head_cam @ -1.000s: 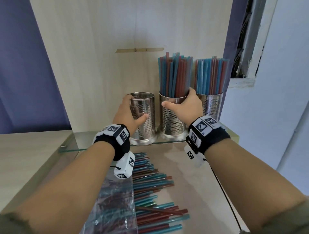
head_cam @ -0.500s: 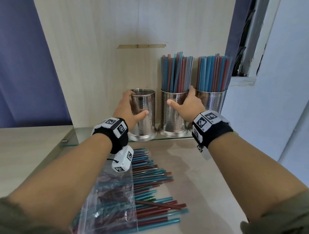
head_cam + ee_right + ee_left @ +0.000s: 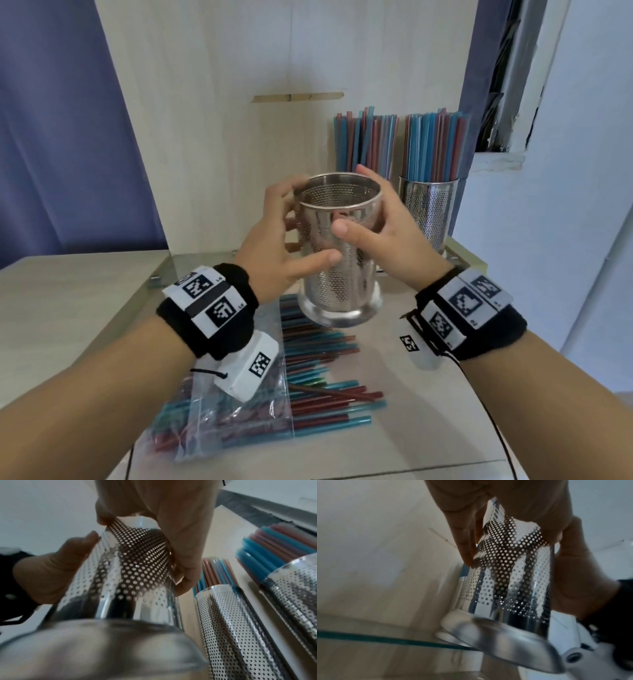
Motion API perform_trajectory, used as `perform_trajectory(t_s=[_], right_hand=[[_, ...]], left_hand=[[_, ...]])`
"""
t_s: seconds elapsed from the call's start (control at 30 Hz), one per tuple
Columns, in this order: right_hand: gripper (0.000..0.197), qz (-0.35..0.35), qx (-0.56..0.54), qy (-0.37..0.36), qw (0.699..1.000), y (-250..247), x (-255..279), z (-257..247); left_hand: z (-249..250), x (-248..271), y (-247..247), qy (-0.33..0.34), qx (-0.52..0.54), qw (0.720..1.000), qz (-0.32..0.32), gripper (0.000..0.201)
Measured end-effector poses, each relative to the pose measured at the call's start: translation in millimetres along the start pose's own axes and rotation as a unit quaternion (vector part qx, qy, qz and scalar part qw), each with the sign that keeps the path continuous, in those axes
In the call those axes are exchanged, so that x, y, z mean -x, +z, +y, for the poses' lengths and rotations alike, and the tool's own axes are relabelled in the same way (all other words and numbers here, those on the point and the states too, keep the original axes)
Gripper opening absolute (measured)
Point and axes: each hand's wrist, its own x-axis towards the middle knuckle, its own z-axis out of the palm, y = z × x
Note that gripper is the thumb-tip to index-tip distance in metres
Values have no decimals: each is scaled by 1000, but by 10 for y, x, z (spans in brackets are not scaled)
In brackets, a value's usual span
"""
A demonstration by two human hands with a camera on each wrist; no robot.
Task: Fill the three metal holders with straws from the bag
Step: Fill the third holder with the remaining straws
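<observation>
Both forearms reach forward, each wrist wrapped in a black band. The left hand (image 3: 274,250) and right hand (image 3: 387,236) face each other, palms inward, fingers (image 3: 371,178) curled toward one another, thumbs pointing inward on the near side, both hands raised, gripping from opposite sides.

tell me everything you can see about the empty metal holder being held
The empty metal holder is a shiny steel cylinder with perforated walls, a smooth rolled rim and a wider flared base. Nothing shows inside it. It is upright, slightly tilted, in the air above the straws and bag. The left hand and right hand grip its sides.
</observation>
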Motion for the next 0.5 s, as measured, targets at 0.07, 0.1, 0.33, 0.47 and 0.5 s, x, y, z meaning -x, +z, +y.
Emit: perform_trajectory(t_s=[0.07, 0.1, 0.33, 0.47, 0.5], right_hand=[[100, 18, 8, -4, 1000, -88, 125, -44], [100, 23, 25, -1, 999, -133, 197, -44], [103, 101, 129, 108, 981, -405, 707, 305], [107, 159, 130, 148, 967, -515, 899, 568], [106, 165, 120, 146, 968, -514, 939, 602]], left_hand=[[48, 58, 61, -10, 16, 1000, -19, 99], [62, 94, 81, -19, 2, 999, -28, 104], [-148, 520, 112, -163, -239, 936, -202, 87], [-288, 734, 111, -206, -357, 858, -308, 70], [-295, 776, 129, -210, -373, 844, -323, 69]])
